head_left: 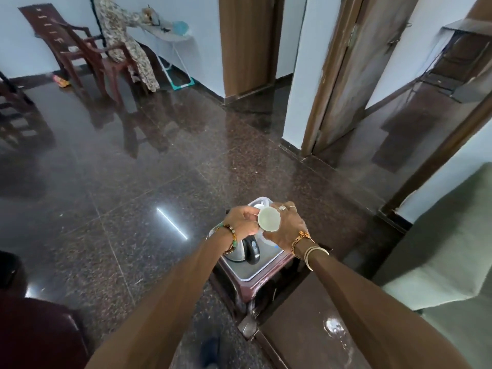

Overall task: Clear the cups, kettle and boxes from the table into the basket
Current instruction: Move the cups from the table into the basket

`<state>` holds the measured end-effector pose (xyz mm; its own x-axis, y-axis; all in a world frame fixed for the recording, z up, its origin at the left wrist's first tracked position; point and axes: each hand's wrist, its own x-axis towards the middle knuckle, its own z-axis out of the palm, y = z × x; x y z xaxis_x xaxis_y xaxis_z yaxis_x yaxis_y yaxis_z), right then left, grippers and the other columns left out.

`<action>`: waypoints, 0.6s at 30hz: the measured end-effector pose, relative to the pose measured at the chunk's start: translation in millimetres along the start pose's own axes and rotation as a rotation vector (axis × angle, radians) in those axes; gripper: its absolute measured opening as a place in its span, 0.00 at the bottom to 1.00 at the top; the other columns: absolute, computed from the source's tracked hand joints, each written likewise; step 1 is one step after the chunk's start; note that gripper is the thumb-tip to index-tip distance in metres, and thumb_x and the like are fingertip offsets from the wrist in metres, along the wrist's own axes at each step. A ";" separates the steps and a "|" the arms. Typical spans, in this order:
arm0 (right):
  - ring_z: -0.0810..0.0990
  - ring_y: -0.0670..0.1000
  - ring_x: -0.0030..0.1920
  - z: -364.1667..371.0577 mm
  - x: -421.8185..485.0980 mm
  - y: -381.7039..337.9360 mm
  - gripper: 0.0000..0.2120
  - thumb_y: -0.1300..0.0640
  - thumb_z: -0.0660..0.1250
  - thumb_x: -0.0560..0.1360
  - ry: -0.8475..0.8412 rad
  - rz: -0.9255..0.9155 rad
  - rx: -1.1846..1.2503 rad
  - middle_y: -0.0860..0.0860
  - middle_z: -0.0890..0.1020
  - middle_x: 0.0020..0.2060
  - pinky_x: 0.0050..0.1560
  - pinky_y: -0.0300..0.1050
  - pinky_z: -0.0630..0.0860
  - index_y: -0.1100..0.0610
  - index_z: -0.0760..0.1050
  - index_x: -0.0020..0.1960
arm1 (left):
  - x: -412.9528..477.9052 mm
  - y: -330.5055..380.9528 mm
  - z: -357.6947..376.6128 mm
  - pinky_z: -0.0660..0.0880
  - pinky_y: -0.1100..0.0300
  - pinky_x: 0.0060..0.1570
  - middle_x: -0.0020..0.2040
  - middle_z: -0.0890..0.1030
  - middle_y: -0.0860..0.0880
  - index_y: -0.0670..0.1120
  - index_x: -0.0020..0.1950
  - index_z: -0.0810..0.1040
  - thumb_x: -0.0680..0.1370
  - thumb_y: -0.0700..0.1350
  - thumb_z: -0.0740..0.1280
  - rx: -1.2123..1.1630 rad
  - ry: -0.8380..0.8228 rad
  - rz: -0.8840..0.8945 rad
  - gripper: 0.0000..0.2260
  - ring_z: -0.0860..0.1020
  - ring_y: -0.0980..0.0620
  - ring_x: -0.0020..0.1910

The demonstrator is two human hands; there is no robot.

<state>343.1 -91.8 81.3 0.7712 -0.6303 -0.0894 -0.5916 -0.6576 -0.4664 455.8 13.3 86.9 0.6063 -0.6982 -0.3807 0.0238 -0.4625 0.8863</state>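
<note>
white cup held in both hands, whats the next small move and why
Probably lower the small white cup into the grey plastic basket below, clear of the steel kettle with the black handle. The left hand and right hand both hold the cup above the basket, where the kettle already sits.
</note>
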 end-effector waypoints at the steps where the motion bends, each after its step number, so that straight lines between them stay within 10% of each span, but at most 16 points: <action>1: 0.75 0.52 0.60 1.3 9.2 4.3 0.37 0.45 0.75 0.64 -0.013 0.028 -0.005 0.50 0.69 0.60 0.60 0.46 0.75 0.47 0.66 0.70 | 14.9 0.3 1.3 0.80 0.56 0.49 0.47 0.84 0.42 0.38 0.59 0.80 0.69 0.27 0.69 0.005 -0.031 -0.008 0.19 0.81 0.49 0.45; 10: 0.79 0.56 0.54 30.4 100.4 26.8 0.30 0.47 0.75 0.64 -0.008 0.312 0.044 0.49 0.67 0.54 0.54 0.51 0.79 0.43 0.70 0.64 | 144.5 9.6 -9.1 0.78 0.52 0.49 0.46 0.82 0.41 0.42 0.57 0.81 0.69 0.29 0.71 0.130 -0.299 -0.060 0.18 0.79 0.47 0.44; 18: 0.74 0.56 0.61 93.9 188.9 39.8 0.35 0.60 0.77 0.65 -0.101 0.453 0.137 0.55 0.68 0.62 0.60 0.43 0.72 0.53 0.68 0.68 | 240.0 -11.9 -24.5 0.75 0.72 0.35 0.48 0.79 0.46 0.37 0.61 0.79 0.72 0.26 0.68 0.209 -0.344 -0.142 0.18 0.78 0.50 0.43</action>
<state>487.3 -198.3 -36.8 0.4660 -0.7932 -0.3920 -0.8420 -0.2615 -0.4719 620.5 -135.4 -8.6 0.3075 -0.7448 -0.5923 -0.0953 -0.6434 0.7596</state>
